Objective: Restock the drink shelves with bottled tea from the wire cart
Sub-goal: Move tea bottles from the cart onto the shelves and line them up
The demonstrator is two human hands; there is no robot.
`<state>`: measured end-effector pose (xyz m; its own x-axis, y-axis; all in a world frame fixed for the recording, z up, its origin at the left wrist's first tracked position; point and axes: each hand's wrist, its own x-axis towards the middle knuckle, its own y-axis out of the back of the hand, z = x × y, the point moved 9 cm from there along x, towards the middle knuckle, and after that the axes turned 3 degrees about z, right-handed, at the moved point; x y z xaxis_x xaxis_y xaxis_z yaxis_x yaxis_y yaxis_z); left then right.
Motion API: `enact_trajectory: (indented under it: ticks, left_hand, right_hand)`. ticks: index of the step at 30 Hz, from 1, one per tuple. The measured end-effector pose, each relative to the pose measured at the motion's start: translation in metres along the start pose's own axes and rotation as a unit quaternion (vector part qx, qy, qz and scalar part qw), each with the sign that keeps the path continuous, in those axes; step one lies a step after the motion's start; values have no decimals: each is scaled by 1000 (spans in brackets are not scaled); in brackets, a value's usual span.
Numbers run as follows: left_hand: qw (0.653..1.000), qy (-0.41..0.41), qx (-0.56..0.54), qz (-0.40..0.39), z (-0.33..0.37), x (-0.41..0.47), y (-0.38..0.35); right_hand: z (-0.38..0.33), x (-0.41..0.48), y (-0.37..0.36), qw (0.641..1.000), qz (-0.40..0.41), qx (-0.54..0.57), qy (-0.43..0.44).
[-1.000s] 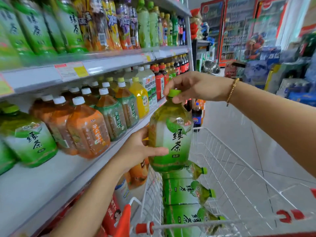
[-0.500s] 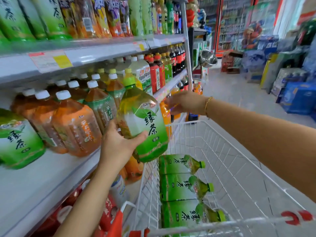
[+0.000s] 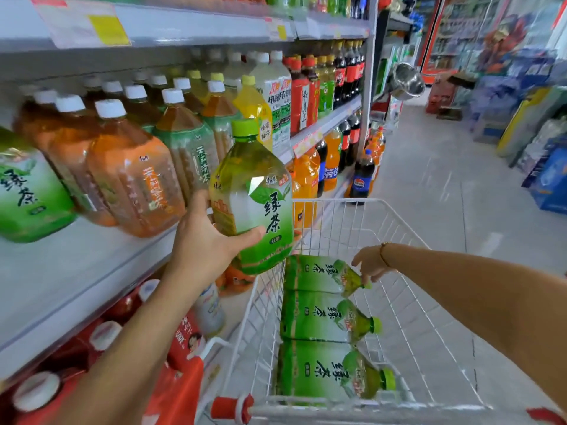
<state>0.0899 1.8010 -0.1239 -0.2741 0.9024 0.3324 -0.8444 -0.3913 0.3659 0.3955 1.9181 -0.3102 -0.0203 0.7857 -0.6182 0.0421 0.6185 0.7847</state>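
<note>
My left hand [image 3: 204, 245] grips a large green tea bottle [image 3: 254, 194] with a green cap, held upright beside the shelf edge [image 3: 101, 289], just in front of the orange tea bottles [image 3: 135, 176]. My right hand [image 3: 369, 263] reaches down into the white wire cart [image 3: 399, 302], fingers at the cap of the farthest of three green tea bottles [image 3: 319, 274] lying on their sides there. Whether it grips the cap is unclear. Another green tea bottle [image 3: 27, 194] stands on the shelf at far left.
The middle shelf carries rows of tea, juice and cola bottles [image 3: 294, 96]. Red-labelled bottles [image 3: 101, 338] fill the lower shelf. The cart's red-capped handle [image 3: 233, 407] is near me. Stacked boxes [image 3: 546, 173] line the right side of the grey aisle floor.
My left hand has kept the green tea bottle near the shelf edge. My right hand has dropped from near the shelf down into the cart onto the far bottle's cap.
</note>
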Motion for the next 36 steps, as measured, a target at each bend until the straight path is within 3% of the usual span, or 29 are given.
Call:
enact_trajectory:
  ticks: [3, 7, 15, 19, 21, 23, 25, 28, 32, 36]
  left_hand:
    - [1000, 5, 6, 6, 0, -2, 1]
    - [999, -5, 34, 2, 5, -6, -3]
    - [998, -8, 59, 25, 6, -8, -7]
    - [998, 13, 52, 29, 5, -9, -7]
    - [998, 32, 40, 39, 3, -10, -4]
    - [997, 55, 10, 54, -2, -12, 0]
    - [995, 68, -22, 76, -9, -15, 12]
    - [992, 72, -30, 98, -21, -19, 37]
    - [988, 56, -51, 134, -19, -34, 79]
    - [989, -8, -54, 138, 7, -48, 109]
  right_hand:
    - [2, 16, -15, 995, -31, -90, 5]
    - [7, 28, -23, 994, -42, -102, -3]
    - [-2, -12, 27, 988, -80, 133, 7]
    - [-24, -29, 69, 973, 28, 220, 62]
    - [-45, -41, 76, 970, 84, 211, 86]
    - [-70, -61, 79, 980, 138, 81, 115]
    - [-95, -84, 86, 960, 216, -91, 152]
    - [-111, -114, 107, 923, 292, -171, 183]
    - [-103, -162, 163, 898, 375, -47, 223]
    - [-116, -232, 209, 826, 470, 94, 296]
